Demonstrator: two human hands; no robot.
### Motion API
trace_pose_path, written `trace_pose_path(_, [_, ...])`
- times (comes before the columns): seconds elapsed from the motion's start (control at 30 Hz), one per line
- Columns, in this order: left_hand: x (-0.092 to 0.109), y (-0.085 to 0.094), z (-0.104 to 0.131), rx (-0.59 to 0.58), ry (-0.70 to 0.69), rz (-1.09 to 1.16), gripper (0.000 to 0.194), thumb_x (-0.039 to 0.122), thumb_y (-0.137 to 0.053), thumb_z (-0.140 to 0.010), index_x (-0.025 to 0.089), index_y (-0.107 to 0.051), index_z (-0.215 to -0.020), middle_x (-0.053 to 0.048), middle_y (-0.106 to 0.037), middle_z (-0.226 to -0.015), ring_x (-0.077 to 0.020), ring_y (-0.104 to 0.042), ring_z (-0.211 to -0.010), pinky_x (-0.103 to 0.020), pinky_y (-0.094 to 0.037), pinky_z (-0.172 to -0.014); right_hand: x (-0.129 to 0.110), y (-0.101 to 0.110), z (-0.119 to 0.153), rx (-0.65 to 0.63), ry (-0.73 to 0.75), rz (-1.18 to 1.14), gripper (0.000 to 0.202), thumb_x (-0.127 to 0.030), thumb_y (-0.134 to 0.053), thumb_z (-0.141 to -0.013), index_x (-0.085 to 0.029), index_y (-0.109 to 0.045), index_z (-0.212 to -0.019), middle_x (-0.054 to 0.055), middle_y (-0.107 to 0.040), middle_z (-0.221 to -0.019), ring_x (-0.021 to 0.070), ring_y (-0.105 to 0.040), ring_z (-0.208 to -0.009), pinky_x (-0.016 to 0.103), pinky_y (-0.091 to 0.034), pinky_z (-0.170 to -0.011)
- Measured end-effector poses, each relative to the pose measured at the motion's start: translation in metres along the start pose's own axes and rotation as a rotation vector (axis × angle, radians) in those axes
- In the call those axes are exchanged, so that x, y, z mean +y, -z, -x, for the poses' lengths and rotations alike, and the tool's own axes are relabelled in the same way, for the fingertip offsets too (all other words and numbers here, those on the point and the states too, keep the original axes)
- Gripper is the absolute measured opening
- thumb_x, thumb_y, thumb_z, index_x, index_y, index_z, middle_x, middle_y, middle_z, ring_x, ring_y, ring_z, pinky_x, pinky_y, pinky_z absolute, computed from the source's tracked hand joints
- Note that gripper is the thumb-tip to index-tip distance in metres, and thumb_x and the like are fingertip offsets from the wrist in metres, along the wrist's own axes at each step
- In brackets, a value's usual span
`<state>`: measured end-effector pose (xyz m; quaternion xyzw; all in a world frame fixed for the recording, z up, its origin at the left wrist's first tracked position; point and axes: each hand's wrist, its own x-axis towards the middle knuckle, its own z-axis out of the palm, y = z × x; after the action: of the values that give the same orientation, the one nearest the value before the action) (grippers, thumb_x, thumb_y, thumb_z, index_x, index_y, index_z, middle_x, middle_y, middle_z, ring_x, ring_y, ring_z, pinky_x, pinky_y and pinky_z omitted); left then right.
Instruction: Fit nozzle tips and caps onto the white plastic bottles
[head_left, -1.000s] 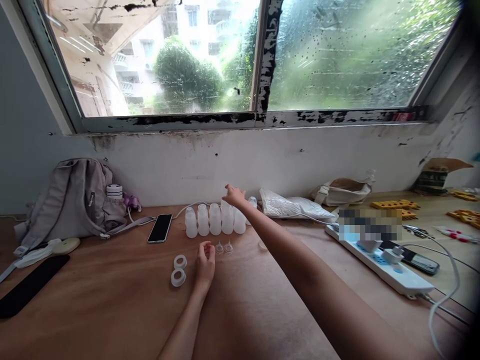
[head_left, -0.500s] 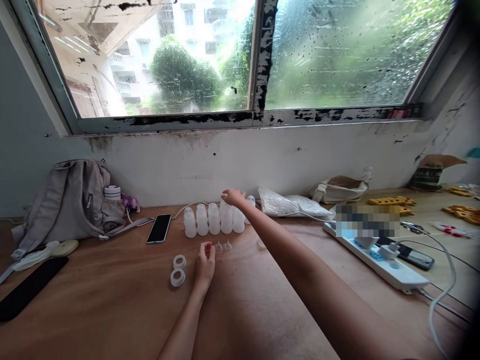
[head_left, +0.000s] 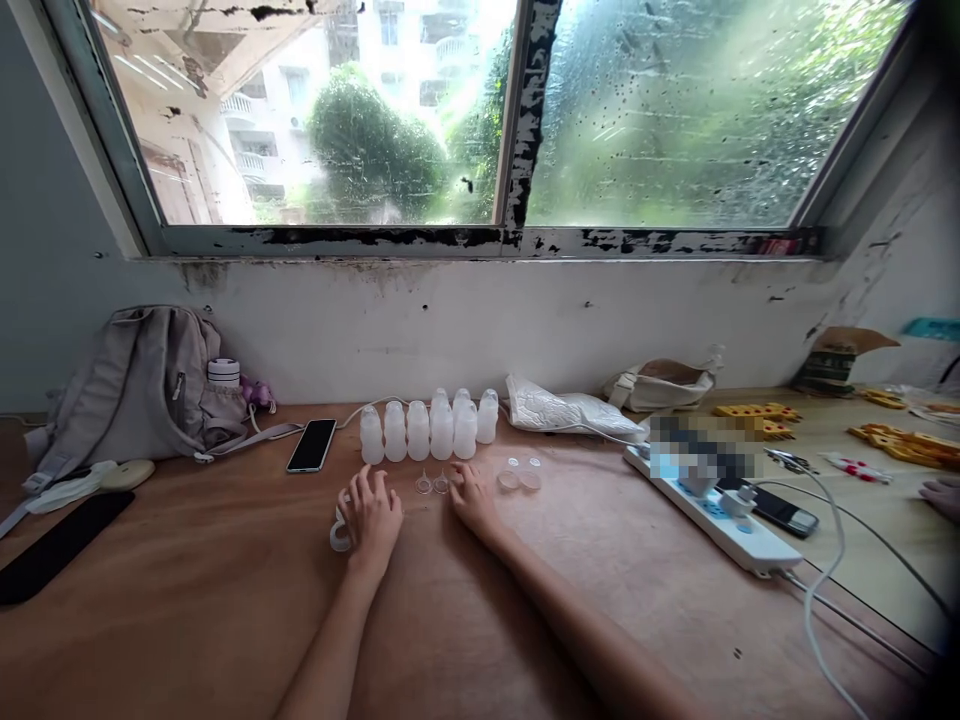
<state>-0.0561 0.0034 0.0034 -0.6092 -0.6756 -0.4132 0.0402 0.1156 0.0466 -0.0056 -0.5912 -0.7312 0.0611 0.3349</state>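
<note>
My left hand (head_left: 373, 517) is over two white rings (head_left: 340, 535), its fingers apart and partly covering them. My right hand (head_left: 475, 500) rests near two small clear teat-like pieces (head_left: 424, 483), fingers spread and nothing seen in them. Behind both hands, several frosted white bottles (head_left: 418, 432) stand upright in a row, with a few more at the back right. Right of my right hand lie clear round pieces (head_left: 508, 480) in a small group.
A phone (head_left: 311, 446) and a grey backpack (head_left: 157, 390) are on the left. A silvery pouch (head_left: 559, 408) lies by the wall. On the right are a power strip (head_left: 750, 540) with cables and yellow parts (head_left: 900, 443). Another person's hand (head_left: 941, 495) shows at the right edge.
My right hand has come down from the bottles to the table front of them. My left hand has moved left, over the white rings. The clear pieces on the right are now uncovered.
</note>
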Motion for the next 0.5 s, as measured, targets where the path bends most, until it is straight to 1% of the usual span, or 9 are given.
trace_pose_path(0.07, [-0.008, 0.004, -0.002, 0.017, 0.047, -0.263, 0.037, 0.018, -0.046, -0.072, 0.011, -0.052, -0.108, -0.021, -0.04, -0.124, -0.0348, -0.036, -0.112, -0.054, -0.018, -0.093, 0.007, -0.011, 0.007, -0.02, -0.01, -0.017, 0.034, -0.021, -0.05, -0.074, -0.018, -0.052, -0.107, 0.01, -0.058, -0.102, 0.0241, -0.049, -0.095, 0.035, -0.033, -0.08])
trace_pose_path(0.1, [-0.013, 0.005, -0.003, 0.0, 0.086, -0.345, 0.04, 0.017, -0.046, -0.072, 0.008, -0.049, -0.111, -0.024, -0.04, -0.123, -0.0358, -0.038, -0.111, -0.055, -0.018, -0.091, 0.008, -0.014, 0.007, -0.025, -0.008, -0.028, 0.032, -0.022, -0.051, -0.073, -0.019, -0.053, -0.105, 0.01, -0.058, -0.101, 0.0247, -0.049, -0.095, 0.036, -0.032, -0.081])
trace_pose_path(0.17, [-0.02, 0.007, -0.006, -0.055, 0.141, -0.396, 0.042, 0.014, -0.045, -0.072, 0.003, -0.047, -0.113, -0.026, -0.051, -0.11, -0.0357, -0.045, -0.103, -0.056, -0.021, -0.088, 0.009, -0.017, 0.005, -0.027, 0.007, -0.059, 0.024, -0.024, -0.052, -0.073, -0.02, -0.056, -0.096, 0.009, -0.059, -0.098, 0.0248, -0.05, -0.093, 0.038, -0.031, -0.082])
trace_pose_path(0.23, [-0.023, 0.008, -0.009, -0.089, 0.114, -0.31, 0.039, 0.012, -0.042, -0.074, 0.002, -0.048, -0.111, -0.023, -0.06, -0.093, -0.0338, -0.051, -0.096, -0.054, -0.025, -0.087, 0.009, -0.016, 0.003, -0.014, 0.018, -0.1, 0.016, -0.024, -0.052, -0.073, -0.02, -0.057, -0.088, 0.008, -0.06, -0.092, 0.0235, -0.051, -0.09, 0.037, -0.033, -0.08])
trace_pose_path(0.27, [-0.022, 0.007, -0.009, -0.097, 0.076, -0.257, 0.036, 0.014, -0.042, -0.076, 0.004, -0.049, -0.11, -0.02, -0.061, -0.09, -0.032, -0.052, -0.095, -0.051, -0.028, -0.087, 0.008, -0.015, 0.003, -0.004, 0.021, -0.125, 0.015, -0.024, -0.052, -0.074, -0.019, -0.056, -0.087, 0.008, -0.06, -0.09, 0.0224, -0.052, -0.088, 0.036, -0.035, -0.078])
trace_pose_path(0.37, [-0.007, 0.0, -0.006, -0.109, -0.076, -0.054, 0.03, 0.025, -0.044, -0.081, 0.014, -0.051, -0.107, -0.012, -0.059, -0.101, -0.0232, -0.052, -0.098, -0.036, -0.038, -0.087, 0.007, -0.012, 0.006, 0.021, 0.037, -0.215, 0.018, -0.02, -0.049, -0.075, -0.018, -0.05, -0.093, 0.006, -0.06, -0.084, 0.0177, -0.056, -0.076, 0.03, -0.041, -0.07])
trace_pose_path(0.4, [0.0, -0.004, -0.002, -0.113, -0.133, 0.073, 0.029, 0.028, -0.046, -0.08, 0.016, -0.051, -0.107, -0.01, -0.058, -0.102, -0.0209, -0.052, -0.098, -0.032, -0.04, -0.085, 0.007, -0.011, 0.008, 0.025, 0.046, -0.245, 0.02, -0.018, -0.048, -0.075, -0.017, -0.049, -0.094, 0.005, -0.06, -0.082, 0.0163, -0.056, -0.072, 0.029, -0.042, -0.068])
trace_pose_path(0.47, [0.013, -0.015, 0.008, -0.146, -0.215, 0.317, 0.032, 0.032, -0.053, -0.077, 0.02, -0.05, -0.106, -0.006, -0.056, -0.101, -0.0187, -0.054, -0.094, -0.03, -0.045, -0.082, 0.007, -0.009, 0.016, 0.031, 0.063, -0.295, 0.022, -0.013, -0.045, -0.074, -0.017, -0.049, -0.096, 0.005, -0.06, -0.08, 0.0148, -0.056, -0.068, 0.028, -0.044, -0.066])
trace_pose_path(0.5, [0.018, -0.02, 0.013, -0.167, -0.236, 0.398, 0.034, 0.032, -0.056, -0.075, 0.021, -0.05, -0.106, -0.005, -0.054, -0.099, -0.0183, -0.056, -0.092, -0.03, -0.046, -0.08, 0.006, -0.007, 0.021, 0.034, 0.068, -0.314, 0.023, -0.011, -0.044, -0.073, -0.017, -0.049, -0.095, 0.005, -0.06, -0.081, 0.0149, -0.057, -0.069, 0.028, -0.045, -0.066])
